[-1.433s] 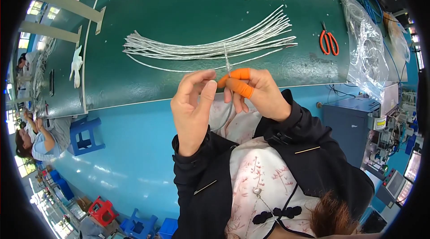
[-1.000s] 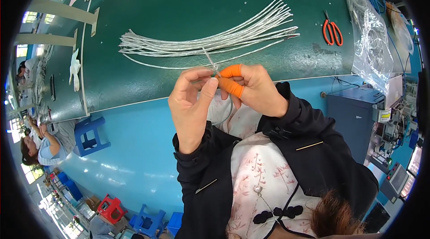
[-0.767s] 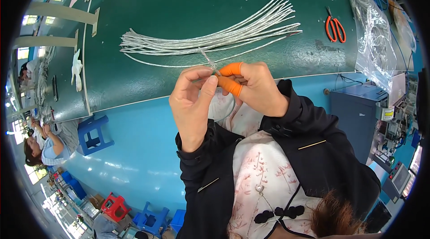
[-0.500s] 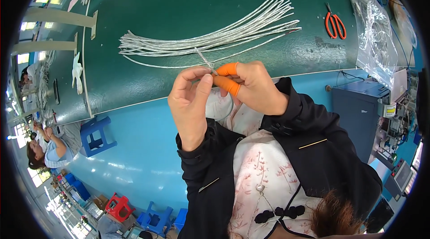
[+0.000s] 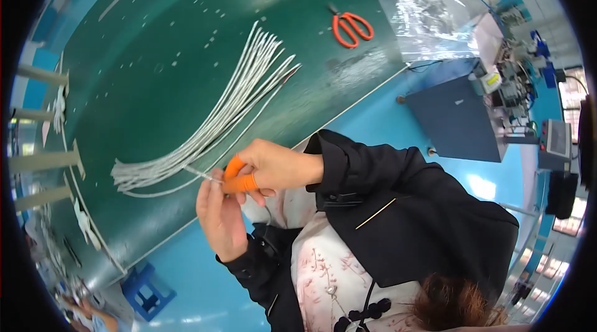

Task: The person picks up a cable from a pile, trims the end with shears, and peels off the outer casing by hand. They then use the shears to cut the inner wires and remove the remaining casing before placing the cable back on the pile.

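Note:
Both hands meet just off the table's near edge, at the end of a pale braided cable (image 5: 200, 174). My left hand (image 5: 219, 219) pinches it between thumb and fingers. My right hand (image 5: 273, 165) wears orange finger cots (image 5: 238, 181) on two fingertips and closes on the same spot from the right. The exact tip is hidden between the fingers. Just beyond lies a bundle of silvery-white cables (image 5: 211, 120), fanned at its far end, with one strand bowing away from it on the near side.
Red-handled snips (image 5: 352, 28) lie on the green table (image 5: 143, 108) beyond the bundle. A clear plastic bag (image 5: 416, 8) covers the right end. White scraps dot the surface. A grey cabinet (image 5: 460, 117) stands to the right, a blue stool (image 5: 148, 291) at lower left. Another person sits at far lower left.
My view has swung round, so the table, bundle and snips appear tilted and shifted left. Both hands stay together on the cable end; my left fingers look straighter.

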Demonstrator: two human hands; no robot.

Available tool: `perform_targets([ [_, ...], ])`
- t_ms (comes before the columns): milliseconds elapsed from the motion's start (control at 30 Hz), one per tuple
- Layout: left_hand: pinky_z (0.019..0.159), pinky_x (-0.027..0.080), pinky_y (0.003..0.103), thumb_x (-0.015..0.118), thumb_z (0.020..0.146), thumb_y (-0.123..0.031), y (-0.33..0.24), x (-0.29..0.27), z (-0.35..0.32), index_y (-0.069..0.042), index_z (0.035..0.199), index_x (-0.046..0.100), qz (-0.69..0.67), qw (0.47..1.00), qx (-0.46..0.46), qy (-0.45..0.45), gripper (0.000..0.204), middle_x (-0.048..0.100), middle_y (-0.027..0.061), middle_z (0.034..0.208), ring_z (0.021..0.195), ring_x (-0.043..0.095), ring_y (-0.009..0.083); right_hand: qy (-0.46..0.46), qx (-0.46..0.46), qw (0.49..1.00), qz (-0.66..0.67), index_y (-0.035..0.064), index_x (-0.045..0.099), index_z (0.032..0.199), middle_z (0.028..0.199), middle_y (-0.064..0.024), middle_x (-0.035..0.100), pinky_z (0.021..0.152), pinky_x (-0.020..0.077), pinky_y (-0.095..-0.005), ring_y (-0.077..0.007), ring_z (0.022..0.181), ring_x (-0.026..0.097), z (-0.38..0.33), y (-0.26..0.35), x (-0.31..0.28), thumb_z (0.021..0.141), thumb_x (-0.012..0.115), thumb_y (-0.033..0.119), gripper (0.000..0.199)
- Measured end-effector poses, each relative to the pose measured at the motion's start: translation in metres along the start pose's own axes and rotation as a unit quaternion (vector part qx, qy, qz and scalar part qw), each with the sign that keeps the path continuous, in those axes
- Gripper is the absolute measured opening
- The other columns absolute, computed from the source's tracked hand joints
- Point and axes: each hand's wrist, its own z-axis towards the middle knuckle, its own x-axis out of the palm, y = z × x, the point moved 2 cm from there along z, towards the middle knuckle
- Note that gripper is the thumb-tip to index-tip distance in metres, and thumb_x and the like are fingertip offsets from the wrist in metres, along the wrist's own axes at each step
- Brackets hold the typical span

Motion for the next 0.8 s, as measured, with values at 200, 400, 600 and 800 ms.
perform_targets([
  [200, 0.068, 0.042, 0.028, 0.049, 0.093, -0.009, 0.004, 0.011, 0.010, 0.001, 0.102, 0.052, -0.045, 0.993, 0.065, -0.083, 0.014, 0.056, 0.0076, 0.091, 0.074, 0.049, 0.0133, -0.438, -0.261, 0.638, -0.577, 0.0031, 0.063, 0.096, 0.081, -0.0140, 0.062, 0.057, 0.0488, -0.0334, -0.0260, 0.065, 0.061, -0.028, 0.035, -0.115, 0.076, 0.069, 0.013, 0.023],
  [400, 0.073, 0.047, 0.028, 0.051, 0.092, -0.006, 0.012, 0.019, 0.018, 0.002, 0.109, 0.051, -0.082, 0.996, 0.019, -0.020, 0.018, 0.060, 0.0109, 0.094, 0.079, 0.056, 0.0126, -0.426, -0.039, 0.533, -0.730, 0.0022, 0.063, 0.096, 0.077, -0.0170, 0.062, 0.064, 0.0475, -0.0416, -0.0350, 0.072, 0.061, -0.062, 0.033, -0.250, 0.081, 0.063, 0.025, 0.027],
  [600, 0.070, 0.048, 0.027, 0.051, 0.092, -0.004, 0.012, 0.019, 0.016, 0.003, 0.110, 0.053, -0.106, 0.993, 0.048, -0.021, 0.020, 0.062, 0.0126, 0.094, 0.076, 0.056, 0.0123, -0.391, 0.013, 0.617, -0.683, 0.0014, 0.063, 0.089, 0.075, -0.0156, 0.063, 0.063, 0.0469, -0.0402, -0.0321, 0.072, 0.062, -0.055, 0.045, -0.249, 0.079, 0.064, 0.028, 0.029],
  [800, 0.069, 0.047, 0.026, 0.051, 0.091, -0.004, 0.011, 0.020, 0.018, 0.003, 0.109, 0.055, -0.096, 0.994, 0.053, -0.013, 0.019, 0.063, 0.0135, 0.094, 0.076, 0.056, 0.0127, -0.421, -0.042, 0.577, -0.699, 0.0004, 0.063, 0.097, 0.074, -0.0122, 0.065, 0.059, 0.0469, -0.0317, -0.0222, 0.066, 0.062, -0.049, 0.054, -0.208, 0.084, 0.062, 0.022, 0.025],
])
